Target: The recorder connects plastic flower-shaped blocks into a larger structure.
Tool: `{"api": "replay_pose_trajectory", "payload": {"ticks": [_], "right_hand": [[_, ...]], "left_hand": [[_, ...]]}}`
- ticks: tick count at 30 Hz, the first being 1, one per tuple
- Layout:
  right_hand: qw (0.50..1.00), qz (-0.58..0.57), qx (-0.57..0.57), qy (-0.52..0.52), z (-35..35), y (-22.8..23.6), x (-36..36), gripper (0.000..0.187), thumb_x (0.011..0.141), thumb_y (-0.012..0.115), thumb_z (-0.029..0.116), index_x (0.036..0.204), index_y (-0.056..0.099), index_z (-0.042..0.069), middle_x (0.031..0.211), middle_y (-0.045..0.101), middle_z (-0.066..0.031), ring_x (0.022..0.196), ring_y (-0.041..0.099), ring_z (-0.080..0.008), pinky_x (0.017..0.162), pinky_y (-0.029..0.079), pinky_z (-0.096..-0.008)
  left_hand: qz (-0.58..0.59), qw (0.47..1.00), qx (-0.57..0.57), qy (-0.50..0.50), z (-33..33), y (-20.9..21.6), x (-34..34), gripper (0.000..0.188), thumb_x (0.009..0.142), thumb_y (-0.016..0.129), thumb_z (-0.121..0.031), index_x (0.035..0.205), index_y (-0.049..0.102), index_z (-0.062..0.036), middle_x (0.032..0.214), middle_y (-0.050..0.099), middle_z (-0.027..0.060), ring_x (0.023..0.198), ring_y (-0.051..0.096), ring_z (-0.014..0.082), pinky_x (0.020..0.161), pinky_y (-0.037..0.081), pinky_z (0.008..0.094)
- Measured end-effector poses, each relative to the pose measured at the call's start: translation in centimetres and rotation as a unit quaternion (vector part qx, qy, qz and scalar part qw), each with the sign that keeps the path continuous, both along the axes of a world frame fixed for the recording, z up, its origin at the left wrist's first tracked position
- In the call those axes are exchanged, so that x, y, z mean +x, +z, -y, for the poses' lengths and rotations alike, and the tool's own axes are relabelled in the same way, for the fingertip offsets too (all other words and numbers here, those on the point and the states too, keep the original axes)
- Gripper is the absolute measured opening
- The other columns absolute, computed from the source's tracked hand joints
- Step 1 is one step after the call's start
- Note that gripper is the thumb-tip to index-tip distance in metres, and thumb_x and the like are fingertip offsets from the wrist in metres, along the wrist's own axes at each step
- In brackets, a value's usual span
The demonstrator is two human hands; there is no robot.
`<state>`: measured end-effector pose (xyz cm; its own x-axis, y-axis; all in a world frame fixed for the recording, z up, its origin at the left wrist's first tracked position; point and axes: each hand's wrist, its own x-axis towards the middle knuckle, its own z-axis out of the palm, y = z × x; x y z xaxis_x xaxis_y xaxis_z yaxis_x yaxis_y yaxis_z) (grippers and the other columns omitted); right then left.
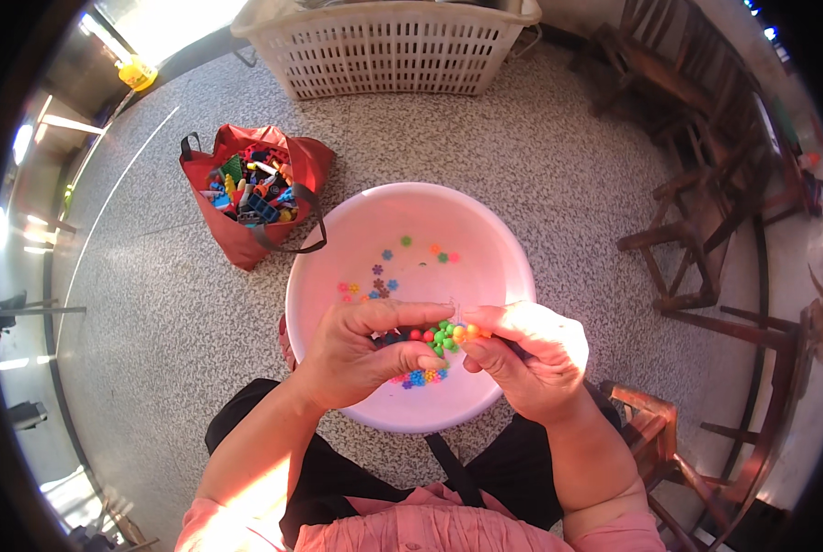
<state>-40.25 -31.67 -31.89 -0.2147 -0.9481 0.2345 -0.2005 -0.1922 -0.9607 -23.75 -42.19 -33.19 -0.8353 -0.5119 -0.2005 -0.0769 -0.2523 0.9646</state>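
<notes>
Over a pink plastic basin (487,241), both my hands pinch a row of small flower-shaped plastic pieces (446,337) joined together, with red, green and yellow-orange ones showing. My left hand (361,354) grips the red and green end, where darker pieces are partly covered by its fingers. Thumb and fingers of my right hand (533,357) close on the yellow-orange end. Something clear and thin sticks up between my fingertips, too small to name. Loose flower pieces (380,283) in several colours lie on the basin floor, and a small heap (420,378) sits below my hands.
A red bag (236,241) full of mixed toy pieces stands open left of the basin. Beyond it is a cream slatted crate (388,55). Wooden chairs (683,235) line the right side, and a wooden stool (646,414) is close by my right arm. The floor (154,322) is speckled.
</notes>
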Motion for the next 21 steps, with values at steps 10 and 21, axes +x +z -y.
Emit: {"api": "replay_pose_trajectory", "payload": {"ticks": [10,21], "right_hand": [[0.987,-0.157,-0.007,-0.016,0.00,0.33,0.47,0.023,0.078,0.057,-0.002,0.102,0.059,-0.001,0.078,0.062,-0.0105,0.060,0.060,-0.0137,0.052,0.049,-0.0225],[0.998,-0.017,0.065,0.018,0.31,-0.09,0.27,0.024,0.078,0.053,-0.005,0.101,0.056,-0.001,0.079,0.060,-0.0082,0.062,0.057,-0.0150,0.059,0.049,-0.0258]], "left_hand": [[-0.016,0.997,-0.070,0.011,0.13,0.17,0.07,0.033,0.072,0.067,-0.005,0.104,0.059,0.0000,0.089,0.063,0.0065,0.080,0.057,0.0077,0.069,0.047,0.0195],[0.024,0.999,-0.020,0.005,0.52,0.35,0.30,0.032,0.073,0.068,-0.008,0.104,0.060,-0.0010,0.088,0.063,0.0054,0.079,0.057,0.0082,0.069,0.046,0.0200]]}}
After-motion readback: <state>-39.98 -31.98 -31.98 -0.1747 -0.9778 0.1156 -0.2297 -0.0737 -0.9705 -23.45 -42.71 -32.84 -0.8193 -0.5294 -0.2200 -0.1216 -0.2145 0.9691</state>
